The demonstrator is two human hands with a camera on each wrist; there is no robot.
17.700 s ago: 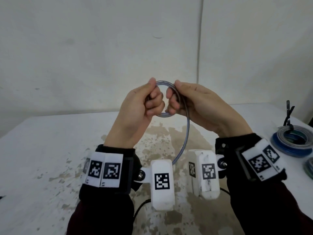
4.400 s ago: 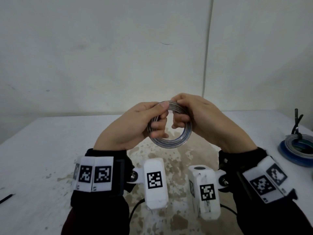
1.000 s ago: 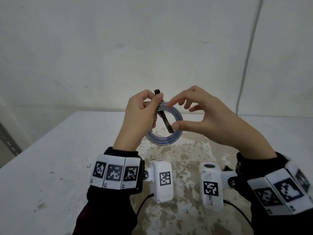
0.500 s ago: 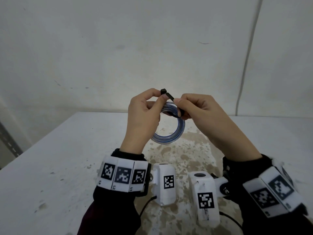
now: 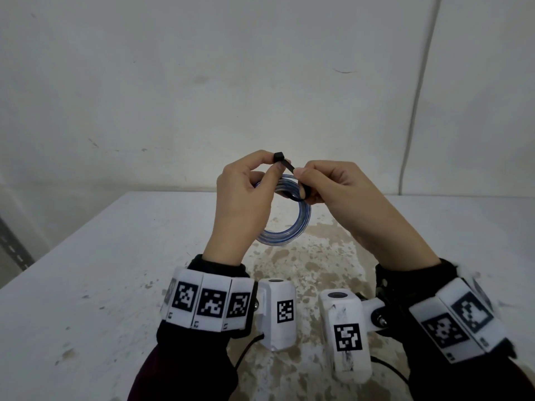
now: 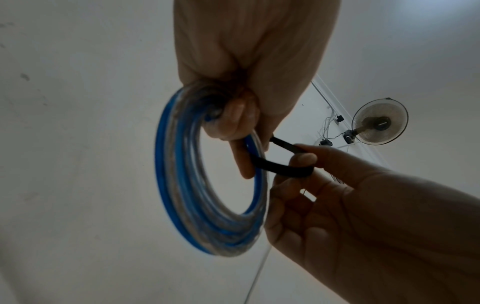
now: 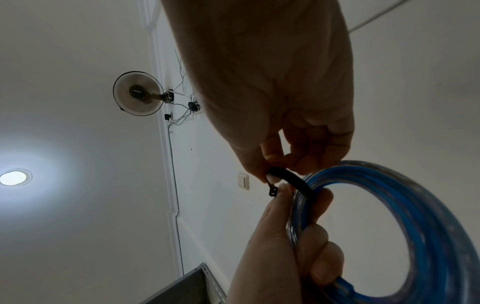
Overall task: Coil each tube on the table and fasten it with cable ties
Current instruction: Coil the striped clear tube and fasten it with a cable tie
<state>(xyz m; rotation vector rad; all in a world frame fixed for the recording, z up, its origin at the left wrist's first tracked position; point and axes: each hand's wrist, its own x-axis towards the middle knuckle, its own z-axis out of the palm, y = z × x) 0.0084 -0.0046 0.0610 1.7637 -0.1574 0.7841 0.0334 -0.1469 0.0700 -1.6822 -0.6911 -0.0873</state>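
Note:
A clear-and-blue coiled tube (image 5: 285, 237) hangs upright above the table, held at its top by my left hand (image 5: 275, 167), whose fingers curl through the ring. The thumb and forefinger of that hand also pinch the black cable tie (image 5: 285, 162) just below its square head. The strap loops round the coil's top, and my right hand (image 5: 299, 176) pinches its free end right next to the head. In the left wrist view the cable tie (image 6: 281, 169) forms a loose loop beside the coiled tube (image 6: 182, 185). In the right wrist view the tie's strap (image 7: 296, 180) crosses the coiled tube (image 7: 428, 216).
The white table (image 5: 115, 256) has a worn brown patch under my hands. A pale wall stands behind it, with a thin cable (image 5: 417, 96) running down on the right. A wall fan (image 6: 379, 121) shows in both wrist views.
A second ago my right hand's fingers were spread by the hanging strap; they have since closed on it and folded it up round the coil towards the head. The left hand kept its grip.

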